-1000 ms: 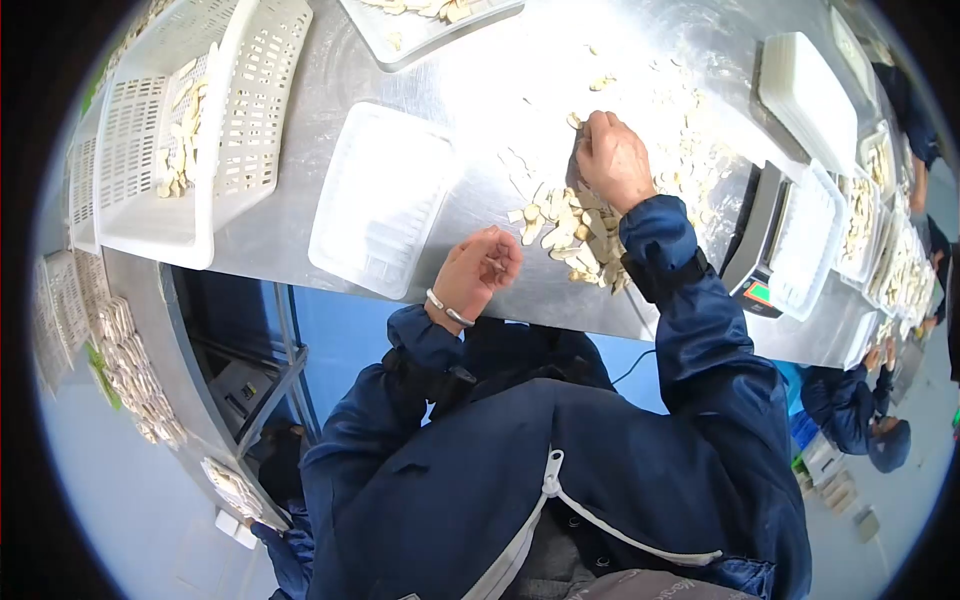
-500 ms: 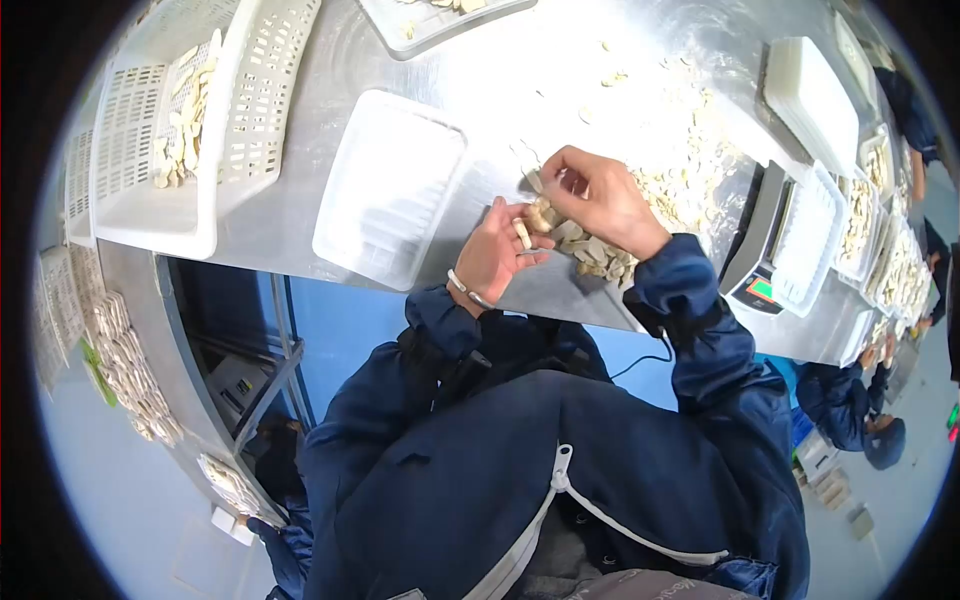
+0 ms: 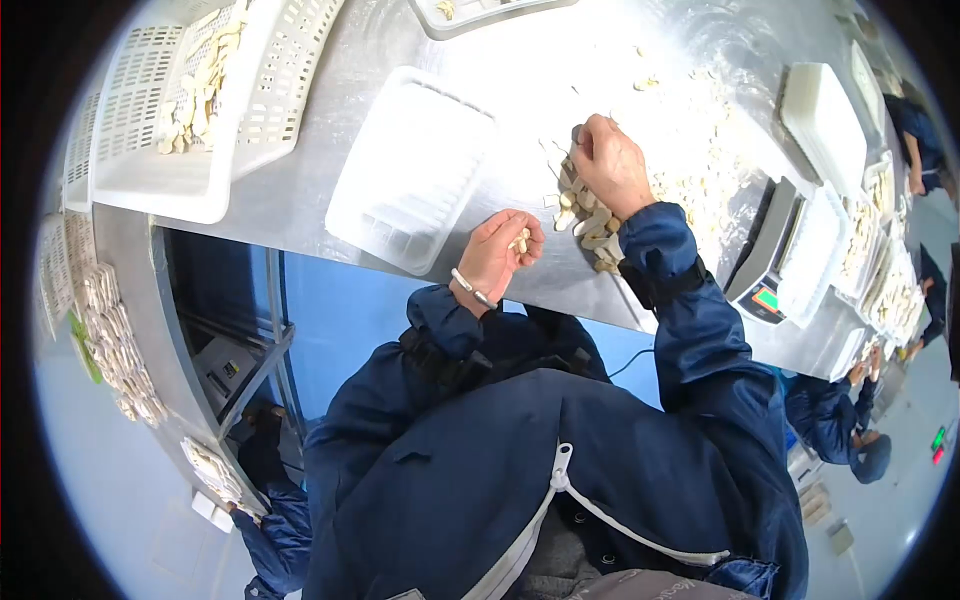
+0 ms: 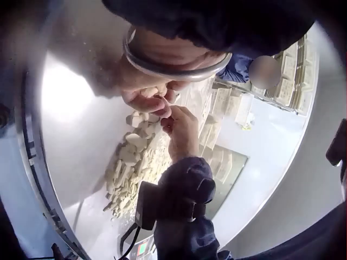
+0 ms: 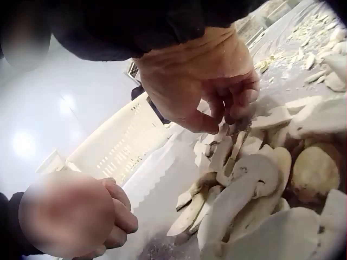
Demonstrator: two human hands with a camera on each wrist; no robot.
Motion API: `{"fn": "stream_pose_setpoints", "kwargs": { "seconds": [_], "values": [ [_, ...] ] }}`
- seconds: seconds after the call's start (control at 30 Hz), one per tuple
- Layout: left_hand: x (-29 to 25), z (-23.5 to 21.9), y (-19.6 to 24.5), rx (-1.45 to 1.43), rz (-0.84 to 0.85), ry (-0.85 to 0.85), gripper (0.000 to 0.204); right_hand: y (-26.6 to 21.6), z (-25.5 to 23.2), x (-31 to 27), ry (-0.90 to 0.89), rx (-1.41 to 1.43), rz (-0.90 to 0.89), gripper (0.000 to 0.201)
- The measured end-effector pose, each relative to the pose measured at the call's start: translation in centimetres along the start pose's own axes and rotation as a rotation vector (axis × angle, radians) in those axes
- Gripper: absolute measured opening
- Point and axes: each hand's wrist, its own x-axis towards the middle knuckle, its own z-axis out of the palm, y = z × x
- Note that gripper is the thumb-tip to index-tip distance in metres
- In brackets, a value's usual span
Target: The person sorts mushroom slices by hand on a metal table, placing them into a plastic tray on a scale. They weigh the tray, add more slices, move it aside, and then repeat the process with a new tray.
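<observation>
In the head view my left hand (image 3: 490,254) is cupped over the table's front edge, its fingers curled round a few pale mushroom slices (image 3: 520,240). The left wrist view shows pieces (image 4: 153,91) between those fingers. My right hand (image 3: 613,172) is bent down at the far side of a heap of mushroom slices (image 3: 592,222). Seen from the right wrist, its curled fingertips (image 5: 209,125) are right at the upper slices (image 5: 255,179) of that heap; I cannot tell whether they pinch one. An empty-looking white plastic tray (image 3: 410,165) lies left of my left hand.
A white perforated basket (image 3: 215,195) with slices stands at the left. Another tray (image 3: 470,22) is at the far edge. On the right are a scale (image 3: 768,245) with a lit display, stacked white trays (image 3: 822,125) and filled trays (image 3: 890,285). Loose slices (image 3: 710,150) are scattered beyond the heap.
Half a second ago both hands met over the heap's left side, with slices between them. The right hand has since moved away to the heap's far side; the left keeps slices in its curled fingers.
</observation>
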Motion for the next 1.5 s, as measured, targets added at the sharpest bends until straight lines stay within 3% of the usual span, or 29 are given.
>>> {"fn": "stream_pose_setpoints", "kwargs": {
  "seconds": [0.07,0.17,0.27,0.47,0.57,0.67,0.7,0.8,0.93,1.1,1.2,1.23,1.33,1.4,1.43,1.5],
  "values": [
    [0.2,-0.1,0.0,-0.015,-0.018,0.003,0.021,-0.6,-0.5,-0.2,0.007,0.042,0.028,0.014],
    [0.1,-0.1,0.2,-0.006,-0.008,-0.027,0.020,-0.4,0.2,-0.1,0.073,-0.149,-0.122,0.013],
    [-0.3,0.1,0.8,0.043,-0.018,-0.007,0.021,-0.8,0.6,0.0,0.073,-0.207,-0.127,0.012],
    [-0.5,-0.8,0.6,0.084,-0.013,-0.028,0.029,-1.1,-0.5,-0.2,-0.026,0.014,0.016,0.012],
    [-0.6,0.6,1.4,-0.085,-0.029,-0.016,0.043,-3.6,-3.3,-1.7,-0.115,0.321,0.211,0.016],
    [-0.6,2.0,2.0,-0.251,-0.003,-0.089,0.053,-5.7,-4.9,-2.3,-0.370,0.479,0.107,0.019],
    [-0.7,2.5,2.4,-0.288,-0.038,-0.012,0.046,-6.0,-4.6,-1.8,-0.270,0.324,0.143,0.019],
    [-0.2,-0.5,1.2,-0.064,-0.012,-0.097,0.036,-2.8,-1.0,-0.2,0.006,-0.097,-0.147,0.020],
    [-1.0,-0.9,1.6,-0.168,-0.058,-0.093,0.025,-2.2,1.9,0.7,0.044,-0.247,-0.192,0.015],
    [-0.9,-0.8,0.8,-0.139,0.001,-0.034,0.035,-2.4,-1.4,0.8,-0.061,0.072,-0.053,0.017],
    [-0.6,0.5,1.3,-0.220,0.039,-0.027,0.042,-5.2,-4.8,-0.7,-0.505,0.484,0.115,0.019],
    [-0.2,0.5,1.1,-0.252,0.050,-0.061,0.044,-5.7,-5.0,-0.9,-0.508,0.380,0.143,0.017],
    [0.0,0.1,1.4,-0.194,0.023,-0.067,0.038,-2.6,-1.7,-1.1,-0.076,-0.150,-0.096,0.018],
    [0.2,-1.5,0.6,-0.133,0.017,-0.120,0.033,-2.3,-0.1,-1.5,-0.082,-0.254,-0.163,0.017],
    [-0.6,-0.1,1.3,-0.121,0.018,-0.010,0.028,-2.4,0.3,-1.6,-0.070,-0.280,-0.173,0.017],
    [-0.7,-0.8,1.0,-0.117,0.007,-0.009,0.027,-2.0,1.0,-1.5,-0.008,-0.266,-0.236,0.014]
  ]
}}
